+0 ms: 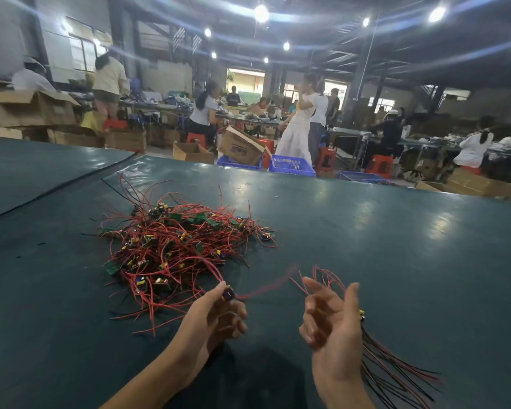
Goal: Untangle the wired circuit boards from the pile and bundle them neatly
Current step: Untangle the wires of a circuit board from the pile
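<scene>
Just above the tabletop, the left hand pinches a wired circuit board beside the pile. The right hand is raised with its fingers loosely curled; its grip on the wire bundle behind it is unclear.

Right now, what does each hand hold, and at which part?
Left hand pinches one board by its body; right hand holds a wire bundle around its middle, grip partly hidden.

Two bare forearms, left hand and right hand likewise bare, slim fingers, short plain nails.
</scene>
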Demonstrator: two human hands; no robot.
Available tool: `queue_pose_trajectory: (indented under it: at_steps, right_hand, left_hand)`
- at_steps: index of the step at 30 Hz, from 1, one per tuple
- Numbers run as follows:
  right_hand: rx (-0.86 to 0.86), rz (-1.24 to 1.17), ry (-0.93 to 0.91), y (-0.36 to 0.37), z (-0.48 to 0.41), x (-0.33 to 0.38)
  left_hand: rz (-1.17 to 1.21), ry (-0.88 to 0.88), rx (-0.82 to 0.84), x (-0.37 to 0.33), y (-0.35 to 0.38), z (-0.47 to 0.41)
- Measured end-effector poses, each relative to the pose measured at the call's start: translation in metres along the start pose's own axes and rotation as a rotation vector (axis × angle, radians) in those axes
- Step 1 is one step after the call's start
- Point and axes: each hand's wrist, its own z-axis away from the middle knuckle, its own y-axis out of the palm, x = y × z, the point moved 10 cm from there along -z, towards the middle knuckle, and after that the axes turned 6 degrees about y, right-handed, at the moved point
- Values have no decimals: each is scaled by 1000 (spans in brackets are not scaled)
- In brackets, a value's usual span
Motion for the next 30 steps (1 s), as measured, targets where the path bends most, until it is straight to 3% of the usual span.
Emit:
queue_pose_trajectory:
  at_steps: [5,7,9,12,14,17,19,24,26,30]
  right_hand:
    - [122,393,190,26,10,-37]
    - [202,395,210,40,18,-46]
    - [239,371,205,47,23,-50]
    - [146,363,202,39,18,-52]
    - [80,345,184,33,15,-50]
    - [-6,316,148,24,13,-45]
    - [-67,301,133,18,12,-42]
    - [-107,313,97,12,14,-38]
    - [-83,371,45,16,15,-36]
    - [-43,469,-83,24,17,-28]
  left_hand:
    - [-106,-128,109,12,18,1]
    - [-220,-67,167,10,18,3]
    - [-169,-71,117,7,14,2]
    - [-211,-219,84,23,13,0]
    - [-104,-292,112,31,16,0]
    - [-18,-241,313,33,27,11]
    - [-56,-186,305,30,29,10]
    - [-428,221,425,1,46,16]
    - [-424,273,367,-7,46,17]
    - [-335,212,167,-3,28,7]
